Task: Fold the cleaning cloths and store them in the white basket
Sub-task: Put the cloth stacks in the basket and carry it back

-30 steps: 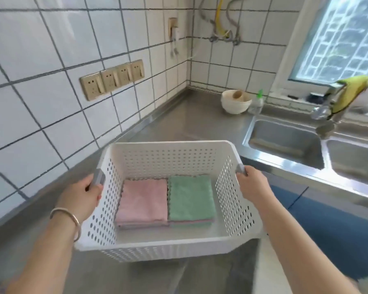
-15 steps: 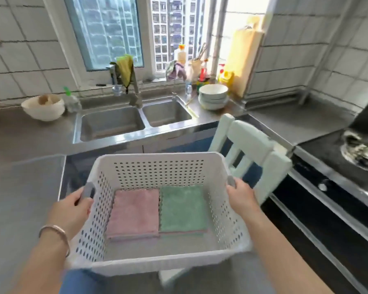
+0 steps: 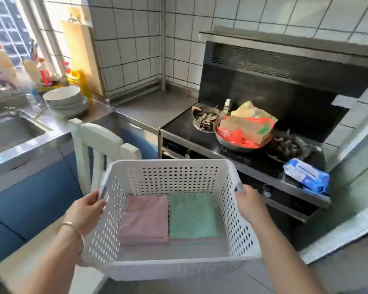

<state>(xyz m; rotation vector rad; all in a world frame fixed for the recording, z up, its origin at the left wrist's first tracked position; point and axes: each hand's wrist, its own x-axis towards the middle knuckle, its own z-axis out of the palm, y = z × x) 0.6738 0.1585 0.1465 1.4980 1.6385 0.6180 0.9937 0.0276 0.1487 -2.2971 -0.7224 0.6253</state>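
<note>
We carry the white perforated plastic basket (image 3: pixel 170 266), left hand (image 3: pixel 84 211) and right hand (image 3: pixel 250 205) gripping its handles; inside, 2 folded cloths; next, set it down level.

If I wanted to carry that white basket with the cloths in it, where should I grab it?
Probably by the two grey handles on the short end walls of the white basket, coming in from the left and right sides at once. That is where the left hand and right hand have their grip now, and the basket sits level, with the pink cloth and green cloth flat.
</note>
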